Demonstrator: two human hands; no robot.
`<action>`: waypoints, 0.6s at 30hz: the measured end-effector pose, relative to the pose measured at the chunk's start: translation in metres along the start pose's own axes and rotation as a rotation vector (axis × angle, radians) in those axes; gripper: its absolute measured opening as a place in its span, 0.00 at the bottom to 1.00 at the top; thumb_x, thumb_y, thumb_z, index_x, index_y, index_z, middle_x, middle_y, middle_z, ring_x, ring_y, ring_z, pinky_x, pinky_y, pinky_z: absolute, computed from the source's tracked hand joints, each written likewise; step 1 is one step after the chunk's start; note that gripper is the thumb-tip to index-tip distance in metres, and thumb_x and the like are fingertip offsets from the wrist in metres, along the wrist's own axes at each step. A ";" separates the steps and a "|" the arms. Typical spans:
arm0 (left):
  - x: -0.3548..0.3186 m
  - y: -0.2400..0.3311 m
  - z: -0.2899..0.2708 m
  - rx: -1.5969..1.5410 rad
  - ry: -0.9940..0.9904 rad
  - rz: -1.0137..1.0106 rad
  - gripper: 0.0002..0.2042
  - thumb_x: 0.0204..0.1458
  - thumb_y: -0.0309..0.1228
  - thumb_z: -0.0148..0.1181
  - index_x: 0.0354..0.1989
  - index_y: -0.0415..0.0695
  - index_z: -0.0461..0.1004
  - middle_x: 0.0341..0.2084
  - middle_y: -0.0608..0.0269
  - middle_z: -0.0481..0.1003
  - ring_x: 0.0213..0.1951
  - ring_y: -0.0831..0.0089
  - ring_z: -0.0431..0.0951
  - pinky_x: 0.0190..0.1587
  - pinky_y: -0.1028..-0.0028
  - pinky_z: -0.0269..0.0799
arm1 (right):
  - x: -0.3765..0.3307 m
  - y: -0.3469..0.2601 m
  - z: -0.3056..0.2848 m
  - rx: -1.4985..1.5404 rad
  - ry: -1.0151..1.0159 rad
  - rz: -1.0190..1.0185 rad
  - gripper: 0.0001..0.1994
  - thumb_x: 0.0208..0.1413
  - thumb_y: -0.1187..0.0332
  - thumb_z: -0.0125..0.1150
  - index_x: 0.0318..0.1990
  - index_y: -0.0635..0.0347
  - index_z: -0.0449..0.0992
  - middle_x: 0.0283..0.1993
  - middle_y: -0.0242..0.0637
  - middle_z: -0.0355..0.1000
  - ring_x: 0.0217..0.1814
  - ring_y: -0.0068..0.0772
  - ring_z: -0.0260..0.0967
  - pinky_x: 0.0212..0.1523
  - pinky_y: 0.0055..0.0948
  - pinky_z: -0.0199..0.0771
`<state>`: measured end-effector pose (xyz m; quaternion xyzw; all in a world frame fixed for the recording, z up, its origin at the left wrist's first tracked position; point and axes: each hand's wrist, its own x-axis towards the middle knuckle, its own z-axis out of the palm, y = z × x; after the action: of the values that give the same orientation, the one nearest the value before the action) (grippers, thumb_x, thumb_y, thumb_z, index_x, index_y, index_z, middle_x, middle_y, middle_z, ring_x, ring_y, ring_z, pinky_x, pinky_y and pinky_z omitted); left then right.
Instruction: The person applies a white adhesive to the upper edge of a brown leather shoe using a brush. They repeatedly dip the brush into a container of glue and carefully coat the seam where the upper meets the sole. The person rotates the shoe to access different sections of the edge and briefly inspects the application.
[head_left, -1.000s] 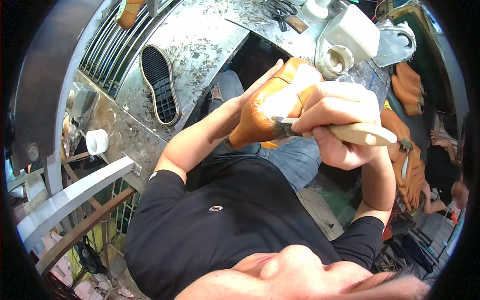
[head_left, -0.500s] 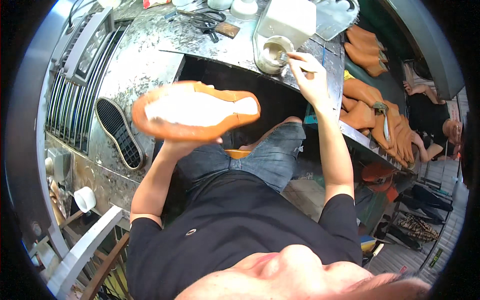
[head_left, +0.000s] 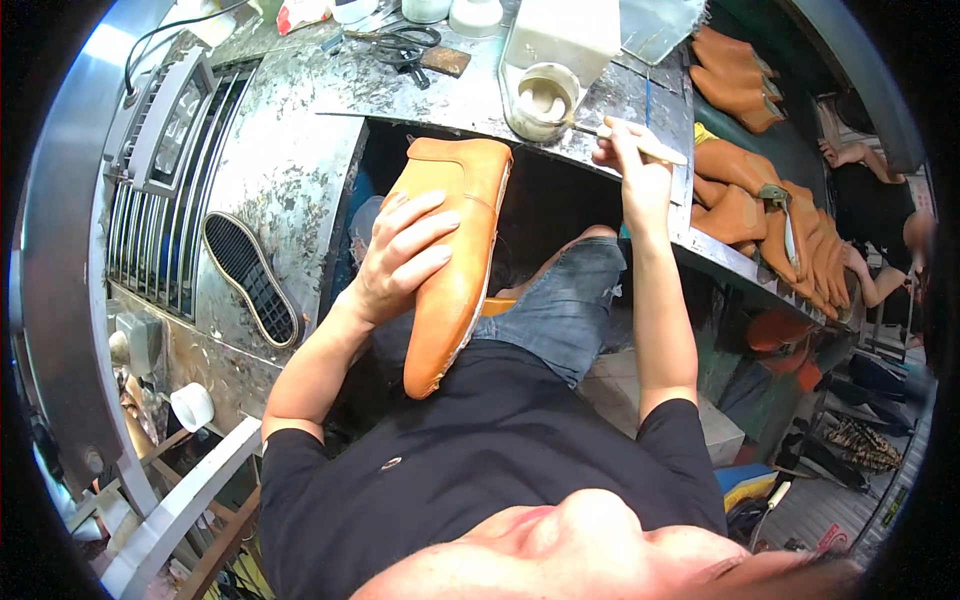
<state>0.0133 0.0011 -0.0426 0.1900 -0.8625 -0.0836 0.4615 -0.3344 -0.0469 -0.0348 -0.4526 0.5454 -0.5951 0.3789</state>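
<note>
At twelve o'clock our worktop (head_left: 300, 110) is crowded: glue pot (head_left: 542, 100), white container (head_left: 565, 35), scissors (head_left: 400, 45). At nine only a black sole (head_left: 250, 278) lies on bare metal. At three, stacked tan boots (head_left: 790, 220) block the shelf.

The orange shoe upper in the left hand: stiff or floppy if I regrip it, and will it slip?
The orange shoe upper probably stays fairly stiff: it keeps its full shape while the left hand grips only its middle. It looks light, since one hand holds it up. The leather looks smooth, so it may slip, especially if wet glue is on it, which I cannot tell.
</note>
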 end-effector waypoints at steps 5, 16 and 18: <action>0.003 0.001 0.003 0.019 -0.004 0.025 0.26 0.51 0.27 0.72 0.57 0.52 0.67 0.62 0.54 0.75 0.65 0.46 0.74 0.70 0.43 0.62 | -0.034 -0.028 0.018 0.201 -0.027 0.071 0.13 0.71 0.65 0.61 0.45 0.69 0.82 0.39 0.42 0.82 0.32 0.27 0.79 0.30 0.28 0.84; 0.008 0.005 0.007 -0.006 0.055 0.025 0.27 0.51 0.27 0.72 0.58 0.51 0.66 0.62 0.52 0.75 0.64 0.46 0.74 0.68 0.44 0.64 | -0.051 -0.039 0.053 0.162 -0.110 -0.087 0.12 0.71 0.68 0.62 0.42 0.70 0.85 0.30 0.39 0.81 0.27 0.23 0.76 0.28 0.24 0.79; 0.007 0.004 0.008 -0.006 0.067 0.022 0.27 0.51 0.28 0.72 0.58 0.51 0.66 0.62 0.52 0.75 0.63 0.46 0.74 0.67 0.44 0.65 | -0.056 -0.038 0.055 0.163 -0.126 -0.106 0.12 0.71 0.69 0.61 0.42 0.70 0.85 0.27 0.37 0.79 0.26 0.23 0.75 0.28 0.23 0.77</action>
<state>0.0020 0.0017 -0.0401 0.1818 -0.8483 -0.0749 0.4916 -0.2637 -0.0065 -0.0040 -0.4850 0.4453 -0.6271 0.4161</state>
